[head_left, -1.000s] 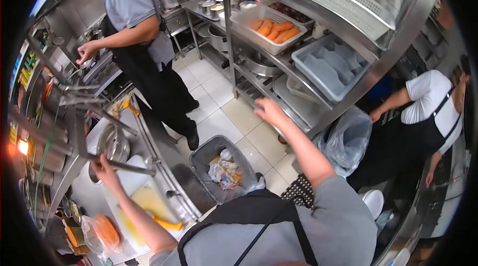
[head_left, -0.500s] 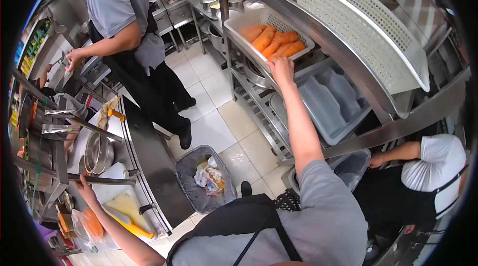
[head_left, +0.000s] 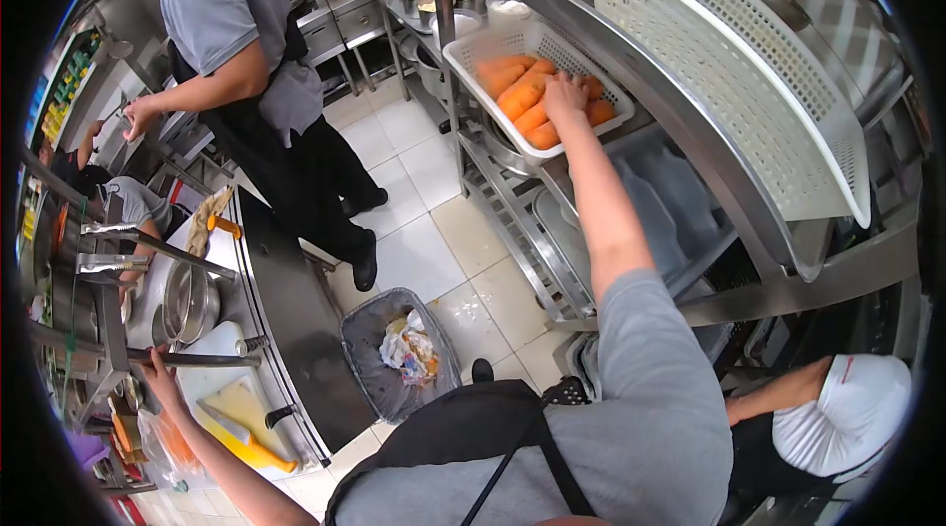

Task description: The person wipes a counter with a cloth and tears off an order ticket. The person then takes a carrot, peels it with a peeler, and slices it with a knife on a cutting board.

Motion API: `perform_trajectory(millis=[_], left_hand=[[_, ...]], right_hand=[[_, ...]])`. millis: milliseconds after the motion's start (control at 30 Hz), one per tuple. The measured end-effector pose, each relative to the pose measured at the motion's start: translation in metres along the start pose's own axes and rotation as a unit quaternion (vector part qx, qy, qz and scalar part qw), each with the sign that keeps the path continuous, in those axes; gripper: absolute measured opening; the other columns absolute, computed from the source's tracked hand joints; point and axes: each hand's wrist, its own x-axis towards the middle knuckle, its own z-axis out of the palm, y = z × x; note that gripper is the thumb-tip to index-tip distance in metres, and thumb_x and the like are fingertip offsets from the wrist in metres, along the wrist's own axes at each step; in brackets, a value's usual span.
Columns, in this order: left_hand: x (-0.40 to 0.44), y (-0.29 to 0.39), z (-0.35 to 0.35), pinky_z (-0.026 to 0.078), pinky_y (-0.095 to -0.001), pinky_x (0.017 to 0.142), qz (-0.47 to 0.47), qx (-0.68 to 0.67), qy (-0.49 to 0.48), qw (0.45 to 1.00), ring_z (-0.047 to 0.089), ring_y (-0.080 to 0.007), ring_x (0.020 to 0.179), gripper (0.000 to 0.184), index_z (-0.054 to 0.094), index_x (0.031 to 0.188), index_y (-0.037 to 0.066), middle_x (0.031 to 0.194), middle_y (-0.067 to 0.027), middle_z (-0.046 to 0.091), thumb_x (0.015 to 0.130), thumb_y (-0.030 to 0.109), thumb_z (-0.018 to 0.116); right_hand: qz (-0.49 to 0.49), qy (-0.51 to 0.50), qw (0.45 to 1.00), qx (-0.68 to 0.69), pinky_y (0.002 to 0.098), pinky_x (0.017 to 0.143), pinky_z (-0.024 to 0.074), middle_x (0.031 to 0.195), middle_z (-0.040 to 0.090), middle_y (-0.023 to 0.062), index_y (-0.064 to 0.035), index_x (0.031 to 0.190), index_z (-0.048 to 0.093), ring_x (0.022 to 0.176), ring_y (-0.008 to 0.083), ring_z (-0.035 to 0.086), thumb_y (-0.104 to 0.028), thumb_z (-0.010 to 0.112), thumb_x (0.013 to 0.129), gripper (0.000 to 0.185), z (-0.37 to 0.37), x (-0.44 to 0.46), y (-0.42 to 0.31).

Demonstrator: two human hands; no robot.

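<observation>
My right hand (head_left: 565, 98) reaches into a white plastic basket (head_left: 473, 88) on the rack. Its fingers curl down over a peeled carrot (head_left: 595, 86); the fingertips are partly hidden. Several more orange carrots (head_left: 517, 98) lie beside it in the basket. On the left, my left hand (head_left: 161, 383) holds the end of a metal shelf rail (head_left: 207, 361) over the counter. Below that rail, a knife with a yellow handle (head_left: 264, 454) rests on a cutting board (head_left: 232, 403). A plastic bag with orange contents (head_left: 172, 447) lies close to my left forearm.
A lined bin (head_left: 360, 359) with waste stands on the tiled floor. One co-worker (head_left: 222, 14) stands ahead, another (head_left: 838, 418) is at the lower right. A large perforated basket (head_left: 709, 83) and grey trays (head_left: 650, 201) occupy the rack. A metal bowl (head_left: 192, 299) sits on the counter.
My right hand has moved from the basket's near rim inward onto the carrots. The basket sits at a slightly different angle. My left hand stays at the rail. The lower-right co-worker has shifted downward.
</observation>
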Motion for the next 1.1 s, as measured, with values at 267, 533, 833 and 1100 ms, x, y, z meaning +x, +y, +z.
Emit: perform_trajectory(millis=[267, 533, 833, 1100], left_hand=[[-0.005, 0.006, 0.006, 0.043, -0.035, 0.073, -0.009, -0.02, 0.024, 0.999, 0.049, -0.0145, 0.094, 0.034, 0.043, 0.111, 0.012, 0.098, -0.0015, 0.055, 0.088, 0.036, 0.047], [0.005, -0.006, 0.003, 0.045, -0.0318, 0.065, 0.017, 0.053, 0.006, 0.998, 0.052, -0.0164, 0.091, 0.04, 0.048, 0.11, 0.008, 0.1, -0.0049, 0.057, 0.085, 0.04, 0.049], [-0.228, 0.067, 0.067, 0.044, -0.0272, 0.08, 0.023, -0.124, -0.303, 0.945, 0.056, -0.0147, 0.092, 0.034, 0.053, 0.113, 0.004, 0.099, -0.0108, 0.061, 0.083, 0.017, 0.058], [-0.227, 0.003, -0.048, 0.042, -0.0416, 0.089, -0.266, -0.669, -0.217, 0.66, 0.051, -0.0284, 0.104, 0.049, 0.035, 0.121, 0.004, 0.11, -0.0164, 0.051, 0.085, 0.031, 0.053]], right_hand=[[0.128, -0.108, 0.97, 0.176, 0.0411, 0.081, 0.0464, 0.099, 0.059, 0.0134, -0.0085, 0.108, 0.054, 0.089, 0.035, 0.058, -0.019, 0.05, 0.083, 0.027, -0.051, 0.013, 0.021], [0.176, -0.079, 0.361, 0.912, 0.039, 0.084, 0.0468, 0.108, 0.056, 0.0112, 0.0013, 0.108, 0.051, 0.096, 0.0235, 0.057, -0.022, 0.054, 0.086, 0.033, -0.163, -0.087, -0.028], [-0.059, -0.187, 0.471, 0.86, 0.0358, 0.086, 0.0452, 0.115, 0.052, 0.0127, 0.0021, 0.112, 0.049, 0.102, 0.0227, 0.054, -0.013, 0.06, 0.081, 0.036, -0.297, -0.236, -0.214], [-0.464, -0.076, 0.498, 0.728, 0.0395, 0.097, 0.0353, 0.125, 0.043, 0.0207, -0.0015, 0.112, 0.05, 0.117, 0.0332, 0.041, -0.017, 0.071, 0.071, 0.049, -0.411, -0.411, -0.416]])
